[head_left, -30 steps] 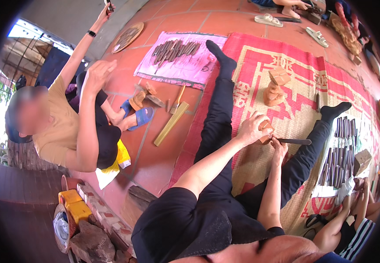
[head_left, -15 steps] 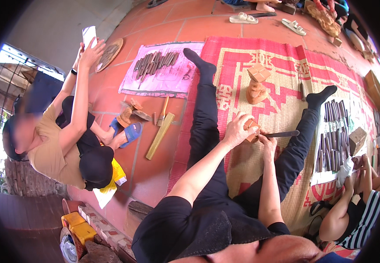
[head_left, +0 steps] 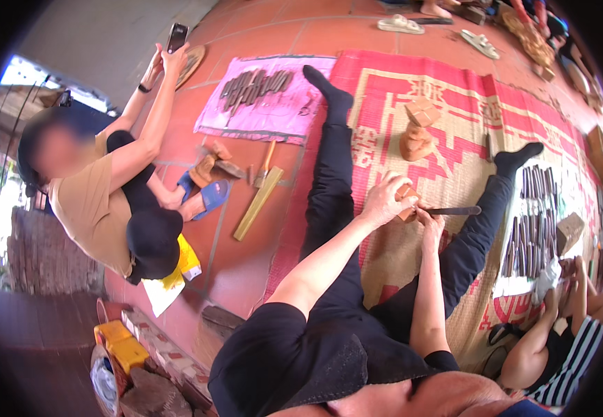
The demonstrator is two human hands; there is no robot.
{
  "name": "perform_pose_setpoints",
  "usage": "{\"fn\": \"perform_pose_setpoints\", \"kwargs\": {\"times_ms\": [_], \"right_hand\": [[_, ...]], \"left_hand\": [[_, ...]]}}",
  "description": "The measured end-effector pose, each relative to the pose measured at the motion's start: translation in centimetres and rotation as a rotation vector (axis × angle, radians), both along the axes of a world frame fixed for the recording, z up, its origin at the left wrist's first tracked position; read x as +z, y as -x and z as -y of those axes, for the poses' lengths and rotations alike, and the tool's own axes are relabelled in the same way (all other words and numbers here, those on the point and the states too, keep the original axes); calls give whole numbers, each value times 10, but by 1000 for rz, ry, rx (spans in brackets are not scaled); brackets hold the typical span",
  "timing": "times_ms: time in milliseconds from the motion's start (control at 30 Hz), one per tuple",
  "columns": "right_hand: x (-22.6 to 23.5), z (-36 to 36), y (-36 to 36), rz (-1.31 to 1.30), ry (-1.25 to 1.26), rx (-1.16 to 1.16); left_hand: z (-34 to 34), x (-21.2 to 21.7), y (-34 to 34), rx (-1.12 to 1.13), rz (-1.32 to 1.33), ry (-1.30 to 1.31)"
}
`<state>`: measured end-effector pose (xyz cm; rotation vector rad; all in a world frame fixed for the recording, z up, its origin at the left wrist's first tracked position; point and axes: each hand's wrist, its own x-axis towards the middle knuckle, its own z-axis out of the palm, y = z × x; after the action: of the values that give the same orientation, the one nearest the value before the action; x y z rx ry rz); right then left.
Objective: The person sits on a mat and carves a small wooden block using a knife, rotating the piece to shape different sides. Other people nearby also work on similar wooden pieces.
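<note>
Between my outstretched legs, my left hand (head_left: pixel 385 201) is closed around a small reddish-brown wooden block (head_left: pixel 406 194). My right hand (head_left: pixel 432 226) is closed just below it, on a dark slender carving tool (head_left: pixel 456 210) whose long end points right over my right leg. The tool's tip, close to the block, is hidden by my fingers. Farther out on the mat stands a rounded, partly carved wooden piece (head_left: pixel 416 144), with a squarish wooden block (head_left: pixel 422 112) by its top.
A red and tan mat (head_left: pixel 385 87) lies under me. Many carving tools (head_left: pixel 532 229) lie at right, more (head_left: pixel 256 90) on a pink cloth. A mallet (head_left: pixel 266 164) and wooden strip (head_left: pixel 258 203) are at left. A person (head_left: pixel 93 201) holds a phone (head_left: pixel 177 37); another person (head_left: pixel 565 347) sits right.
My view has shifted slightly. Both hands keep their hold on the block and tool, with little change between them. The person at left has turned the phone and shifted posture.
</note>
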<state>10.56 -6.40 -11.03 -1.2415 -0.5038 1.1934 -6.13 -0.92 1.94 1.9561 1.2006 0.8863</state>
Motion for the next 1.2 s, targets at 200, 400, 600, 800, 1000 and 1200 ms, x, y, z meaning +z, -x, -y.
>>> {"fn": "perform_pose_setpoints", "kwargs": {"times_ms": [200, 400, 600, 800, 1000, 1200], "right_hand": [[-10, -5, 0, 95, 104, -30], [-11, -5, -6, -10, 90, -182], [-28, -1, 8, 29, -58, -159], [4, -6, 3, -35, 73, -218], [-13, -9, 15, 59, -23, -142], [-43, -18, -7, -7, 55, -242]], "left_hand": [[-6, -1, -6, -23, -42, -21], [-2, -4, -12, -35, -15, -79], [2, -12, -15, -54, -31, -53], [1, 0, -4, -9, -45, -30], [0, -3, -6, -24, -34, -29], [-2, -3, -13, -44, -74, -21]]}}
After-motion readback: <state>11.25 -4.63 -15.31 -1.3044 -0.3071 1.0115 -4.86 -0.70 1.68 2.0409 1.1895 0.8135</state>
